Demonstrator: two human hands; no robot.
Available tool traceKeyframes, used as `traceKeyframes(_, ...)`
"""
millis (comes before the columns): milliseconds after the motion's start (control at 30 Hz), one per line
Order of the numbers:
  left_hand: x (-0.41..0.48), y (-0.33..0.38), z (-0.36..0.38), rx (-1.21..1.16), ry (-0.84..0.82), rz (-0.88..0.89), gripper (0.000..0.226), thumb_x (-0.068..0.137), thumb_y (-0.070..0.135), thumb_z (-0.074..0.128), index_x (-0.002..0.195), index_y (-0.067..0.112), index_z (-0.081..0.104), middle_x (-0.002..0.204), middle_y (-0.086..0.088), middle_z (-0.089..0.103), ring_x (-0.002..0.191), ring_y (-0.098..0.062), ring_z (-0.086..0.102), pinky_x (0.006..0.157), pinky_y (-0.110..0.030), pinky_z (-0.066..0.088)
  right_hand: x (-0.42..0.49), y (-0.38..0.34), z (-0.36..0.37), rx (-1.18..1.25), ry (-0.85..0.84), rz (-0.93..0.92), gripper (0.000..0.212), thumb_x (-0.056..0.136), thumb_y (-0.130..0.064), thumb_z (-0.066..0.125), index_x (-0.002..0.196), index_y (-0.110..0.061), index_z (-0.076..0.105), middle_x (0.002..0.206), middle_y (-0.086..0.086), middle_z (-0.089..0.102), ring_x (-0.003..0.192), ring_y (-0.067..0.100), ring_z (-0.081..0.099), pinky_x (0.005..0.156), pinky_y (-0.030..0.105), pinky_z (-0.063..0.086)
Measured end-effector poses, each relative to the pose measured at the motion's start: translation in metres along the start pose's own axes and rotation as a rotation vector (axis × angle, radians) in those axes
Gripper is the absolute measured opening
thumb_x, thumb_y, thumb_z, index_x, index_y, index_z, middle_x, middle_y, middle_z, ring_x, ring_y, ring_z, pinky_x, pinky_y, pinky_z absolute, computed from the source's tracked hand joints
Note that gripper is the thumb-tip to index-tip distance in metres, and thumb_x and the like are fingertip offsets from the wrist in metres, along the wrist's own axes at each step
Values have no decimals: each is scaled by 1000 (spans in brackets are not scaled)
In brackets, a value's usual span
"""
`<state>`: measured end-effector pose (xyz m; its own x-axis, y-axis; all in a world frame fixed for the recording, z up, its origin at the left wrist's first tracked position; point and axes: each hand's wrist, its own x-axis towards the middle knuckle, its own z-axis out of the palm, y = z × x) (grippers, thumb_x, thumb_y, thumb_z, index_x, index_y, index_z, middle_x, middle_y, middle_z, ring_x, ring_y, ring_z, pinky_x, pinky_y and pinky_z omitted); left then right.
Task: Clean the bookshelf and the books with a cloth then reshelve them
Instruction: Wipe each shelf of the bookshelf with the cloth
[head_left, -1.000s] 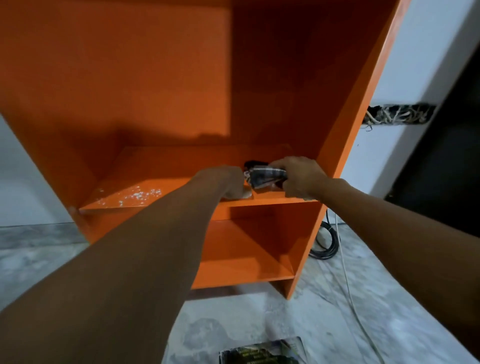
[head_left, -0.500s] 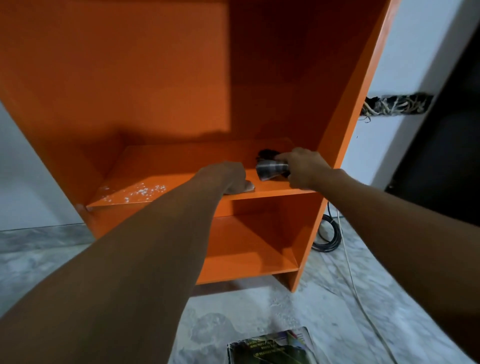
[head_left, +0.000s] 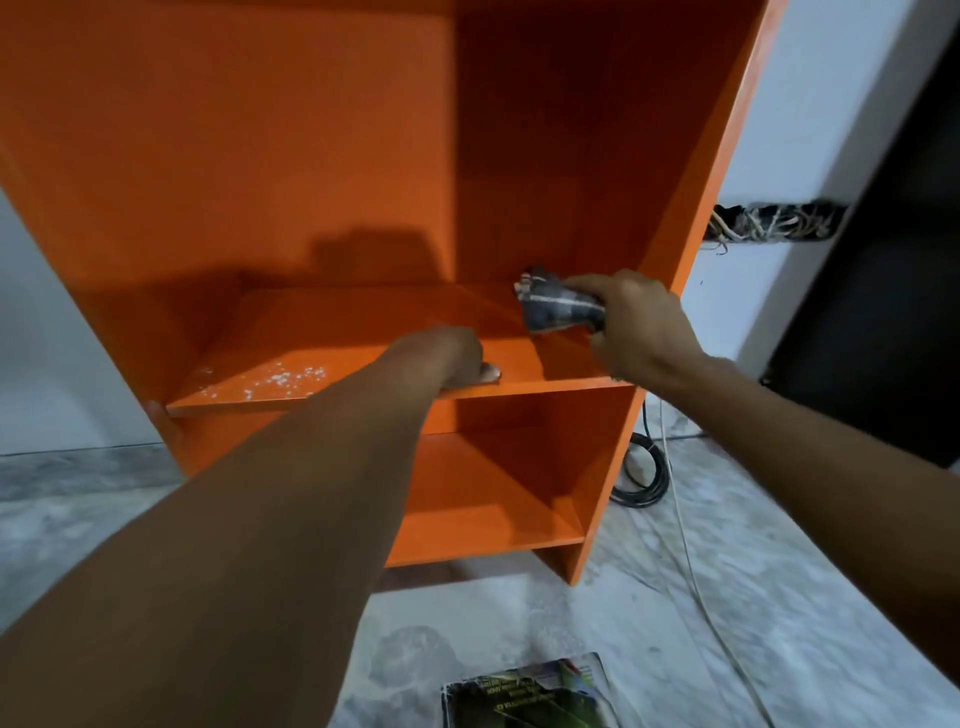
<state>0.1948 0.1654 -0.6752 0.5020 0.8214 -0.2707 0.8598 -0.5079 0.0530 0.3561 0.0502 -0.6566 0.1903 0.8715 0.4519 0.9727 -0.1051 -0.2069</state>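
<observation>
Presently, a bunched dark cloth (head_left: 558, 306) with pale stripes is gripped in the right hand (head_left: 639, 327), whose fingers are curled round it. It is held at the rear right corner of the middle shelf board (head_left: 363, 322) of the orange bookshelf (head_left: 311, 182), close to the bookshelf's right side; whether the cloth touches the board cannot be made out. The left hand (head_left: 447, 358) is laid on the front edge of the same board, near the middle of the bookshelf. Only its back and one fingertip are seen, so whether its fingers are straight or curled cannot be told. White specks (head_left: 280, 379) are scattered over the left part of that board, near its front edge. A book (head_left: 524, 696) with a dark green cover is laid flat on the floor (head_left: 779, 597) in front of the bookshelf, partly cut off by the lower edge of the view. A coil of black cable (head_left: 644, 478) is seen on the floor just beside the bookshelf's right foot, and a thin white cord (head_left: 685, 545) is run past it. An opening (head_left: 769, 223) filled with tangled wires is seen in the wall (head_left: 831, 78) to the right of the bookshelf.
</observation>
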Motion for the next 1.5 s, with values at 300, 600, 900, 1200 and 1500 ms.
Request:
traceKeyframes(300, 4, -12, 9, -66, 92, 25, 44, 100, 41, 44, 133, 12, 53, 134, -13, 56, 117, -33, 55, 87, -37, 44, 12, -7, 43, -93, -225, 38, 52, 80, -21, 60, 131, -33, 52, 112, 7, 59, 100, 29, 57, 75, 29, 39)
traceKeyframes(600, -28, -62, 0, 1, 238, 24, 45, 87, 45, 62, 121, 15, 65, 123, -13, 64, 115, -34, 59, 91, -38, 48, -25, -40, 5, 61, -52, -55, 50, 74, -18, 59, 121, -34, 56, 98, 7, 60, 87, 35, 60, 66, 34, 44)
traceKeyframes(900, -26, -87, 12, -47, 90, 11, 49, 98, 48, 49, 113, 4, 63, 122, -18, 61, 111, -37, 56, 84, -38, 44, 19, -20, 49, -16, -638, 258, 114, 53, -103, 25, 151, -46, 13, 160, 13, 11, 143, 44, 16, 111, 65, 21)
traceKeyframes(1200, -30, -94, 7, -2, 122, 39, 39, 102, 32, 43, 130, 9, 59, 128, -14, 57, 114, -35, 55, 84, -34, 44, 22, -60, 90, 37, -260, 77, 49, 93, -59, 43, 135, -36, 53, 127, 10, 55, 118, 31, 49, 101, 42, 39)
traceKeyframes(1500, -50, -118, 11, 85, 259, 52, 24, 96, 14, 48, 111, 6, 65, 117, -15, 64, 106, -36, 60, 84, -37, 47, -27, -89, 53, 402, -47, -69, 24, 94, -39, 58, 105, -19, 66, 103, 9, 65, 96, 29, 59, 81, 40, 46)
